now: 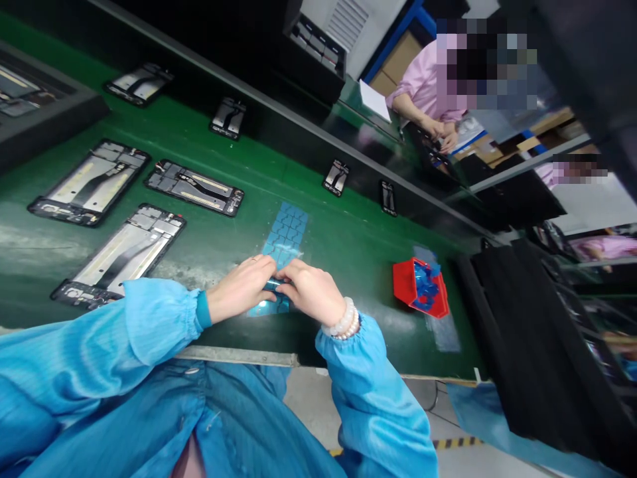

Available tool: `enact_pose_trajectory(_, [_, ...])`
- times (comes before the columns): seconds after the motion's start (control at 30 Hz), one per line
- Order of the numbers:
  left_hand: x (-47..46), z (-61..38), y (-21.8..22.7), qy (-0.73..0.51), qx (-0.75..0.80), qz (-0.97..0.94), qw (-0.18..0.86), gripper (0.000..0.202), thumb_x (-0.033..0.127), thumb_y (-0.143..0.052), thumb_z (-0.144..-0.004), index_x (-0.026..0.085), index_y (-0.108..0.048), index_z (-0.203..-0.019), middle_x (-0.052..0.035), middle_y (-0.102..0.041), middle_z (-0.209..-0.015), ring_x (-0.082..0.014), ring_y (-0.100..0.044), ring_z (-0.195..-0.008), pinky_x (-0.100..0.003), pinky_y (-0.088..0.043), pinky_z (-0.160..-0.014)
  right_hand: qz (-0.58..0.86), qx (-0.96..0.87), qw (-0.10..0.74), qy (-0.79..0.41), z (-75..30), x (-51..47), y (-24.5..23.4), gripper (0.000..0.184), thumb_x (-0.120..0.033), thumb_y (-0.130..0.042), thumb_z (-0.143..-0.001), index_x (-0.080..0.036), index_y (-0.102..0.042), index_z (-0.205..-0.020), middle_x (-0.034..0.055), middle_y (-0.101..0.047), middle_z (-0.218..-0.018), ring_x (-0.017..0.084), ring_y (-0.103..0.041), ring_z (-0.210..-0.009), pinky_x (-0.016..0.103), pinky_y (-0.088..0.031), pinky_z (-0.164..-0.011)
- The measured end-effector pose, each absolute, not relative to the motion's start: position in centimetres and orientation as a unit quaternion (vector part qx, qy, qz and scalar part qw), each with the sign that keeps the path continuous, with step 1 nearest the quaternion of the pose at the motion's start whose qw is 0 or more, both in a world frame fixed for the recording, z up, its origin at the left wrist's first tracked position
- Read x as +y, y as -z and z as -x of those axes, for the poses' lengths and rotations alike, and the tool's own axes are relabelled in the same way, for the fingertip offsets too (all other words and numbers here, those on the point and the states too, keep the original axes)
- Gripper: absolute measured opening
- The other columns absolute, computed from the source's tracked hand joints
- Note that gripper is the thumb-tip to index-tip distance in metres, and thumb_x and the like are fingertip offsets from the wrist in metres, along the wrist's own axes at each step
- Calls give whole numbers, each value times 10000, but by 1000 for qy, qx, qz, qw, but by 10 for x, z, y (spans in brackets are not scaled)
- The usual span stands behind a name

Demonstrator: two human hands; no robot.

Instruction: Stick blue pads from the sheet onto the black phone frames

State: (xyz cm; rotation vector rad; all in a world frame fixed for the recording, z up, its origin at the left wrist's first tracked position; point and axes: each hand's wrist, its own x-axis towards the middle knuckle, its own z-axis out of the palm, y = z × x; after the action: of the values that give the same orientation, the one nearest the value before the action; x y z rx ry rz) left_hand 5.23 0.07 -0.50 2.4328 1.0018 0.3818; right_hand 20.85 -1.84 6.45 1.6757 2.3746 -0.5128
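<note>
A sheet of blue die-cut stickers lies on the green worktop, its near part running under my hands. The fingers of my left hand are closed at the left edge of a bent, shiny part of the sheet. My right hand meets it from the right, thumb and fingers pinched on the same raised part. Both hands nearly touch, and the fingertips partly hide what lies between them. To the left rest opened phone frames, among them one near frame, one crosswise frame and one farther frame.
A red bin with blue film scraps stands at the right on a clear strip. More phone frames lie along the back ledge. A dark tray is at the far left, black cloth at the right. Across, a person works.
</note>
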Motion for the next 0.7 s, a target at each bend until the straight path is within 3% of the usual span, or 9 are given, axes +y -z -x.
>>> enact_pose_trajectory(0.23, [-1,-53,-3,-122,358,-903,205,26,153,-601,-805,149,-607,-830,-90,-655,-825,-260,-606,-873,-362,-415,-744,-557,799,79,214,-208,-20,-62,149,-306,-615,-815,-219,-605,-936,23,-631,-964,143,-609,-799,243,-416,-663])
enact_pose_trajectory(0.33, [2,-51,-4,-111,339,-912,203,143,272,-654,-797,152,-616,-864,-81,-670,-879,-258,-601,-913,-353,-405,-754,-582,774,37,248,-211,-24,-62,36,-245,-622,-805,-213,-617,-822,0,-632,-882,120,-589,-752,233,-406,-667])
enact_pose_trajectory(0.43, [5,-47,-2,-114,305,-919,222,350,384,-708,-748,167,-621,-1007,-81,-662,-1075,-259,-573,-1052,-362,-392,-857,-595,755,-12,276,-219,-30,-62,74,-213,-612,-797,-205,-612,-723,-16,-617,-789,106,-554,-688,237,-399,-670])
enact_pose_trajectory(0.5, [6,-44,-1,-124,292,-915,250,501,443,-720,-718,180,-598,-1126,-93,-622,-1209,-271,-531,-1152,-386,-367,-942,-618,718,-107,302,-226,-35,-60,93,-230,-622,-776,-197,-607,-690,-15,-603,-745,101,-532,-659,239,-401,-659])
enact_pose_trajectory(0.57, [6,-43,-2,-147,295,-893,306,588,480,-693,-726,192,-564,-1222,-99,-585,-1289,-273,-502,-1209,-402,-347,-1002,-645,620,-263,361,-232,-40,-57,141,-295,-634,-756,-190,-597,-670,-25,-569,-654,90,-493,-586,230,-394,-593])
enact_pose_trajectory(0.63, [4,-44,-6,-201,313,-843,389,537,477,-605,-798,202,-557,-1257,-86,-589,-1296,-246,-521,-1200,-382,-362,-1021,-646,469,-414,437,-233,-45,-52,225,-383,-652,-726,-183,-578,-652,-50,-503,-540,75,-430,-492,213,-354,-496])
enact_pose_trajectory(0.7, [1,-47,-10,-270,338,-771,467,430,442,-514,-859,201,-618,-1199,-68,-649,-1212,-218,-579,-1123,-351,-413,-991,-613,334,-496,516,-227,-49,-45,289,-432,-695,-668,-179,-559,-635,-71,-448,-476,58,-374,-433,195,-304,-432])
